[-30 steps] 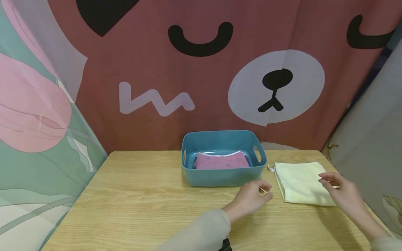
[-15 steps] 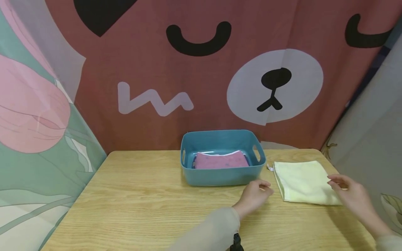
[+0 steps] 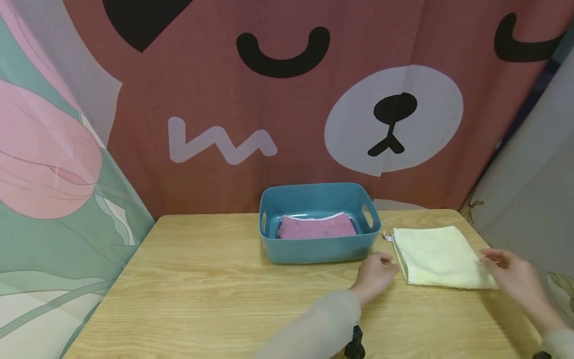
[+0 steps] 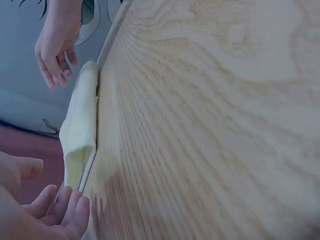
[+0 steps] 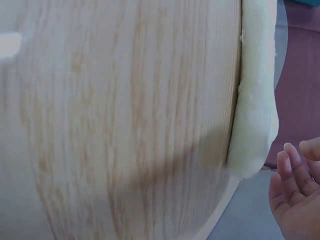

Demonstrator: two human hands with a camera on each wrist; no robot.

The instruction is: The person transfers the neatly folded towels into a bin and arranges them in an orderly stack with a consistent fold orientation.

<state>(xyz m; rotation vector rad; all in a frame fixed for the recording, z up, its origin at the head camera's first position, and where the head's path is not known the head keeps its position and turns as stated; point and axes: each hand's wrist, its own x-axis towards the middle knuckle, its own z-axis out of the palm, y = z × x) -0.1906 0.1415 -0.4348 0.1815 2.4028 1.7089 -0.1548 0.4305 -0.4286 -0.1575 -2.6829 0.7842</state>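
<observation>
A folded pale yellow towel [image 3: 441, 257] lies flat on the right part of the table, several layers showing at its left side. My left hand [image 3: 375, 276] is beside the towel's near left corner, fingers loosely bent; whether the fingertips touch it I cannot tell. In the left wrist view, a gap separates the left thumb [image 4: 31, 167] from the other fingers. At the towel's right edge hovers my right hand [image 3: 515, 276], its fingers relaxed and slightly bent. The right wrist view has that hand [image 5: 300, 195] just off the towel's end, with nothing held.
A teal plastic basket [image 3: 320, 249] with handle holes stands at the back middle, left of the towel. Inside it lies a folded pink cloth [image 3: 317, 228] over something dark blue. The wooden table [image 3: 202, 289] ends at a curtain [image 3: 215, 184] printed with a bear.
Both hands have moved to the right. The left has come closer to the towel's left edge, and the right has shifted from above the towel to its right edge. Towel and basket stay put.
</observation>
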